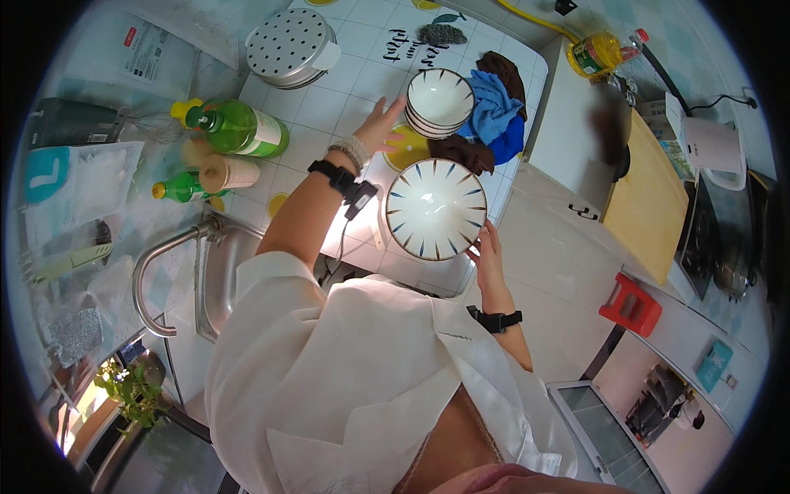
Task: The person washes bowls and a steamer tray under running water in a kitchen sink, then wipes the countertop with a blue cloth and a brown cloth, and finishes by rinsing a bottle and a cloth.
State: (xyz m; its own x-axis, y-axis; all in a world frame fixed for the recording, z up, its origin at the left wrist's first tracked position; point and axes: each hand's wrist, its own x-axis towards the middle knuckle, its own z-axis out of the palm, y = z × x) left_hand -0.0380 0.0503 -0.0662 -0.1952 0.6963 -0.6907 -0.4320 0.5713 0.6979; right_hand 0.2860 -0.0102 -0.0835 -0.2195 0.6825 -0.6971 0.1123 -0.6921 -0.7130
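Note:
My right hand (487,250) grips the lower right rim of a large white bowl (435,210) with blue and brown strokes inside. The bowl faces up in front of my chest, and I cannot tell whether it rests on the white tiled-pattern countertop (364,83). Fingers spread, my left hand (375,126) is empty beside a stack of smaller bowls (439,99) in a similar pattern. Whether its fingertips touch the stack is unclear. Blue cloth (494,108) and brown cloth (463,151) lie bunched to the right of the stack.
A perforated metal steamer (290,46) and a steel wool scourer (443,34) are at the back. Left are a green pump bottle (247,129), a beige cup (228,174) and a sink faucet (145,272). Right are an oil bottle (595,54), cutting board (648,197) and red stool (631,305).

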